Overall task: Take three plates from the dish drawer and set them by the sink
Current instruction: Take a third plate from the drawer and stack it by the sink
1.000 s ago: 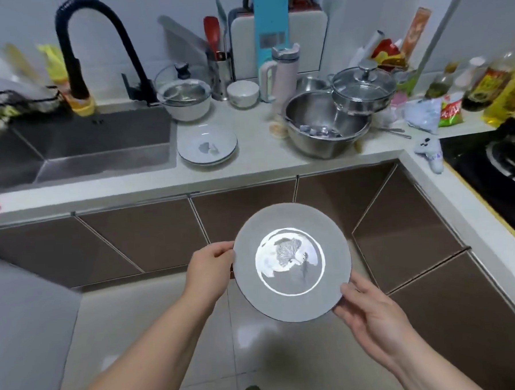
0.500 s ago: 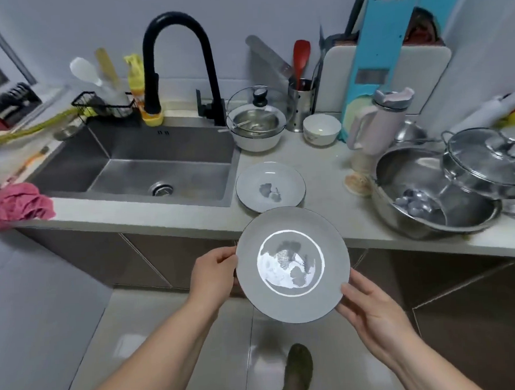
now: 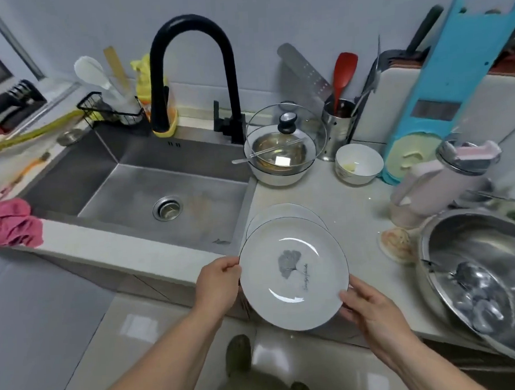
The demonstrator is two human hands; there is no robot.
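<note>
Head view: both hands are gripping one plate (image 3: 293, 275) by its rim, left hand (image 3: 217, 282) pinching the left edge, right hand (image 3: 368, 308) cupping the lower-right edge. Plate is hovering roughly level over the counter (image 3: 355, 201) front edge, overlapping the near side of the stacked plate (image 3: 284, 212) already sitting just right of the sink (image 3: 160, 182). Stack is lying straight ahead, away from the body, so next move looks like a short push forward and down. Hands are about equally near.
</note>
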